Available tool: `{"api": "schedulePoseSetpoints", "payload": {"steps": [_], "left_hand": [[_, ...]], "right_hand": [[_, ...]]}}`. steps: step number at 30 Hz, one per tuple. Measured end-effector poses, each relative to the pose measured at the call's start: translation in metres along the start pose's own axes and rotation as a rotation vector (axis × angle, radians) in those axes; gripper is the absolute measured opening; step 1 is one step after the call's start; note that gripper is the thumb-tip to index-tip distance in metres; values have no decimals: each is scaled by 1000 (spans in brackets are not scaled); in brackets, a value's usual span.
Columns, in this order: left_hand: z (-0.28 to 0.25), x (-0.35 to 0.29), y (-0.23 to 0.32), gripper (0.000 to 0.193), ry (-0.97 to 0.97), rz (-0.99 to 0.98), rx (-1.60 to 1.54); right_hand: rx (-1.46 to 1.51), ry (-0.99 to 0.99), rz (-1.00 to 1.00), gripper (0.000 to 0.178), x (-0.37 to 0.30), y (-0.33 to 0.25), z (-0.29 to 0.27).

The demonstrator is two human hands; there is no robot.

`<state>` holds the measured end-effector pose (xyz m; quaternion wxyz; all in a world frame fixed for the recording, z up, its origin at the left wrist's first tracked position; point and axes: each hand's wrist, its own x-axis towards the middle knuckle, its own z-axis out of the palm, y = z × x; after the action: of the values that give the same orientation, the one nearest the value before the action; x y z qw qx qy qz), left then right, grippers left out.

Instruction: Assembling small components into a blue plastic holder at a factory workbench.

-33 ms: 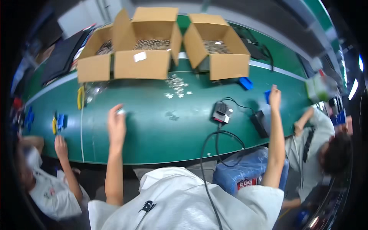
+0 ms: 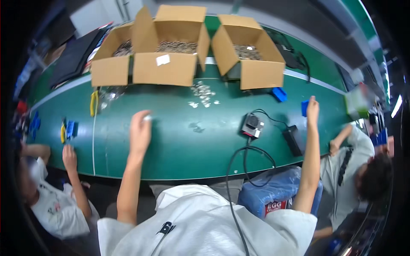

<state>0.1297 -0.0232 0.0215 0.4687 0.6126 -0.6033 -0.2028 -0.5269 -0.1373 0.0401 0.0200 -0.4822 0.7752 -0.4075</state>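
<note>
Over the left-middle of the green table, my left hand (image 2: 140, 132) is closed, with a small whitish piece (image 2: 147, 117) at its fingertips, too small to name. My right hand (image 2: 313, 112) is at the right, its fingers pinched on a blue plastic piece (image 2: 304, 108) that is partly hidden by the hand. Between the hands, farther back, lies a loose pile of small silvery metal parts (image 2: 202, 94). A few more dull, flat pieces (image 2: 196, 127) rest nearer to me.
Open cardboard boxes (image 2: 164, 70) of small metal parts line the back. A blue tray (image 2: 279, 94), a black device (image 2: 253, 125) with a cable, and a black power adapter (image 2: 293, 140) lie right. Yellow-handled pliers (image 2: 94, 103) lie left. Co-workers sit at both sides.
The whole view has shifted slightly to the right. My left hand has moved a little rightward over the table; my right hand stays about where it was, still with the blue piece.
</note>
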Motion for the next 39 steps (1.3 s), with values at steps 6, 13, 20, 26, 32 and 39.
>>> {"api": "schedulePoseSetpoints", "payload": {"steps": [6, 13, 20, 26, 32, 39], "left_hand": [[76, 39, -16, 16, -132, 211, 57], [82, 39, -12, 17, -201, 260, 167], [49, -6, 12, 22, -344, 517, 439], [-10, -144, 61, 48, -524, 274, 505], [3, -184, 30, 34, -225, 390, 448], [5, -128, 35, 15, 92, 140, 44]], "right_hand": [[1023, -573, 293, 35, -121, -186, 34], [1558, -909, 994, 34, -225, -247, 104], [1706, -1054, 1054, 36, -258, -250, 160], [1516, -1290, 776, 42, -284, -259, 166], [1418, -1374, 740, 41, -306, -266, 168], [1459, -1546, 664, 57, -310, -270, 146]]}}
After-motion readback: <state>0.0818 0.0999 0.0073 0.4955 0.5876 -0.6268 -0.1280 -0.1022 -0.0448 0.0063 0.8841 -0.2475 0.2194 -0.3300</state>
